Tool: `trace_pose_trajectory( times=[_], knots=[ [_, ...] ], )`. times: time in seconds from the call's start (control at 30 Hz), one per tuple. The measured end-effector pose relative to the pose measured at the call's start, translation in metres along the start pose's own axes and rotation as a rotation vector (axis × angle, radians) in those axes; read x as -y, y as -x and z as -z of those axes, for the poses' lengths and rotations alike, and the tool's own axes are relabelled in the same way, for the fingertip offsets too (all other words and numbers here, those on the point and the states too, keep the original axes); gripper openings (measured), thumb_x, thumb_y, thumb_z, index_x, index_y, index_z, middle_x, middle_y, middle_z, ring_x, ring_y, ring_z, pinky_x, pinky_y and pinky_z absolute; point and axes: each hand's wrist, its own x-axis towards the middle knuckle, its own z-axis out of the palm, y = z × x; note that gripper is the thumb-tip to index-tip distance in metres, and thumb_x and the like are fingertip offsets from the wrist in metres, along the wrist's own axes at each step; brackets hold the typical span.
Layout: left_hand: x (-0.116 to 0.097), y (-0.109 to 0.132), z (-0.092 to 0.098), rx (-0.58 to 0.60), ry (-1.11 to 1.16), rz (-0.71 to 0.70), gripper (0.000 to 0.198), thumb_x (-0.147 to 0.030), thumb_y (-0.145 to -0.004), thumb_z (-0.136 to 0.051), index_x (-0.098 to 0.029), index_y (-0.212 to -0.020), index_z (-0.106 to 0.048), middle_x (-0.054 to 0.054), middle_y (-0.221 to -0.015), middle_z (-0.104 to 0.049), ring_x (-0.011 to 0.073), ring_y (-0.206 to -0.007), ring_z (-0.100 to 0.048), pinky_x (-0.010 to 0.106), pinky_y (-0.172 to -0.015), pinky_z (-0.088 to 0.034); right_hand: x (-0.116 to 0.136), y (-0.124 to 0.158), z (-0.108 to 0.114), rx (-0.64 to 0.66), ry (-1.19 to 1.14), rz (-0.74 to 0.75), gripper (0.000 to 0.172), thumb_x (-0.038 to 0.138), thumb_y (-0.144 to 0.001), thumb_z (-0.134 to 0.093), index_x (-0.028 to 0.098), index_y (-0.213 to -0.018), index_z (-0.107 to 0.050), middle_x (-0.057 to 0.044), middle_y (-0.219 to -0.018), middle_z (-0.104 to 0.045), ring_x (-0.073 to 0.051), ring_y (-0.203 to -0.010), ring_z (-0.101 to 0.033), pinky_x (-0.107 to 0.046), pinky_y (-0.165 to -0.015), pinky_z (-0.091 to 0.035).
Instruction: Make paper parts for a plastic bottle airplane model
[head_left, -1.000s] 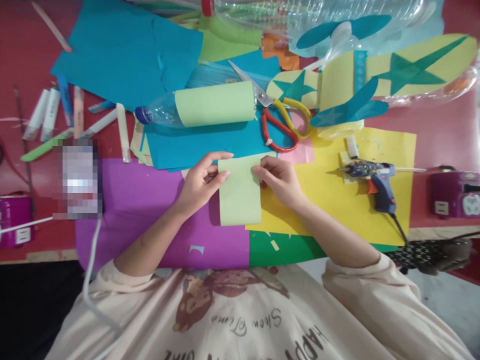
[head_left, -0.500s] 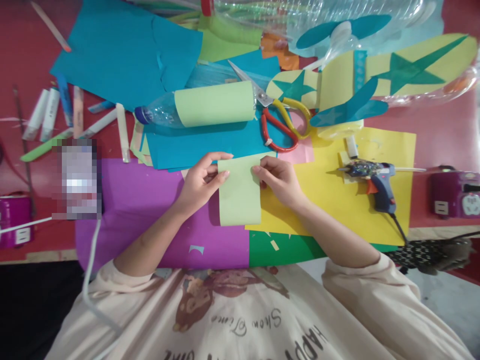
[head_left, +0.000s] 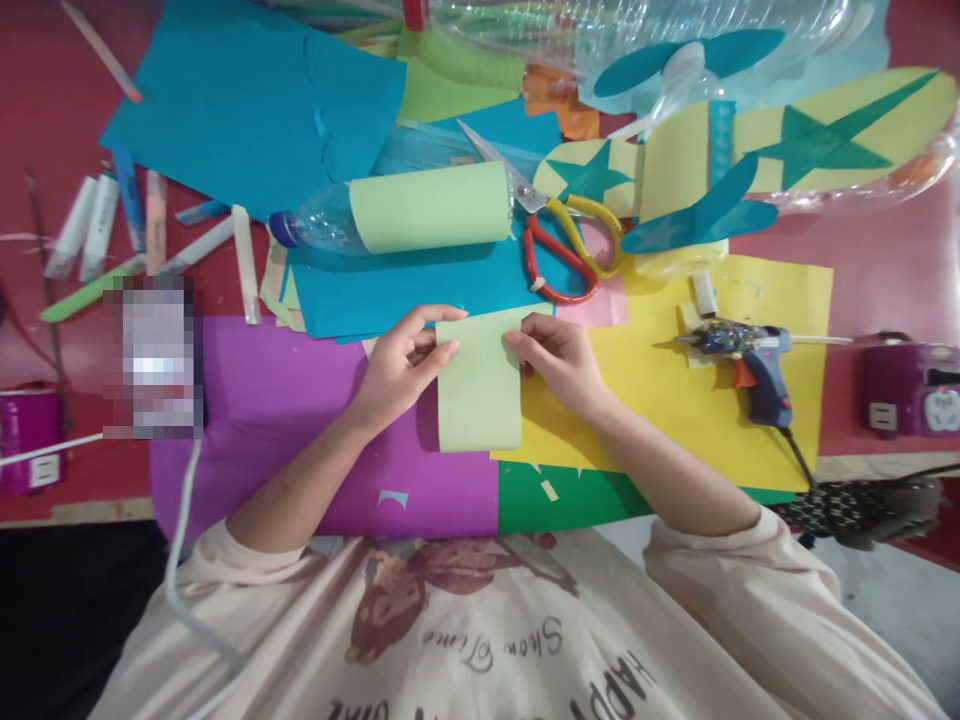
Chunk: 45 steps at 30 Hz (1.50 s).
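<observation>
A light green paper strip (head_left: 480, 390) lies upright over the purple sheet (head_left: 300, 420) and the yellow sheet (head_left: 697, 400). My left hand (head_left: 401, 365) pinches the strip's upper left corner between thumb and fingers. My right hand (head_left: 562, 360) pinches its upper right corner. Just beyond my hands lies a clear plastic bottle (head_left: 315, 225) wrapped in a light green paper sleeve (head_left: 431, 207), resting on teal paper (head_left: 405, 285).
Red and yellow scissors (head_left: 559, 240) lie right of the bottle. A blue glue gun (head_left: 750, 360) rests on the yellow sheet at the right. A yellow paper plane with teal stars (head_left: 750, 150) sits at the back right. Sticks and markers (head_left: 112, 230) lie at the left.
</observation>
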Motion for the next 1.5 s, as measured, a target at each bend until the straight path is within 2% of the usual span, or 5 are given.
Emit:
trace_pose_trajectory(
  times=[1.0, 1.23, 1.37, 1.5],
  knots=[
    [0.0004, 0.0005, 0.0014, 0.014, -0.032, -0.005, 0.032, -0.045, -0.086, -0.063, -0.022, -0.107, -0.063, -0.005, -0.055, -0.046, 0.0088, -0.047, -0.036, 0.022, -0.046, -0.031, -0.0005, 0.0004, 0.0013, 0.004, 0.042, 0.021, 0.041, 0.047, -0.079, -0.064, 0.020, -0.055, -0.045, 0.004, -0.050, -0.044, -0.008, -0.048, -0.040, -0.024, -0.048, -0.032],
    [-0.0023, 0.0000, 0.0023, 0.098, -0.079, -0.005, 0.020, -0.034, -0.087, -0.060, -0.020, -0.102, -0.062, -0.009, -0.049, -0.031, 0.0077, -0.044, -0.028, 0.021, -0.044, -0.023, -0.0005, 0.0009, 0.0008, 0.015, 0.024, 0.010, 0.035, 0.048, -0.076, -0.065, 0.019, -0.060, -0.053, 0.004, -0.052, -0.046, -0.008, -0.048, -0.041, -0.023, -0.046, -0.033],
    [-0.0039, 0.0002, 0.0021, 0.159, -0.100, 0.030, 0.018, -0.028, -0.086, -0.058, -0.019, -0.101, -0.061, -0.009, -0.049, -0.032, 0.0079, -0.045, -0.031, 0.020, -0.045, -0.025, -0.0012, 0.0010, 0.0015, 0.051, 0.045, 0.021, 0.032, 0.044, -0.077, -0.063, 0.018, -0.061, -0.053, 0.004, -0.053, -0.044, -0.007, -0.049, -0.039, -0.023, -0.046, -0.033],
    [-0.0079, 0.0001, 0.0031, 0.192, -0.127, 0.010, 0.016, -0.025, -0.085, -0.057, -0.019, -0.099, -0.062, -0.010, -0.049, -0.031, 0.0069, -0.043, -0.026, 0.020, -0.044, -0.023, -0.0010, 0.0004, 0.0024, 0.117, 0.070, 0.010, 0.026, 0.038, -0.078, -0.061, 0.018, -0.063, -0.054, 0.005, -0.053, -0.043, -0.007, -0.048, -0.036, -0.023, -0.046, -0.031]
  ],
)
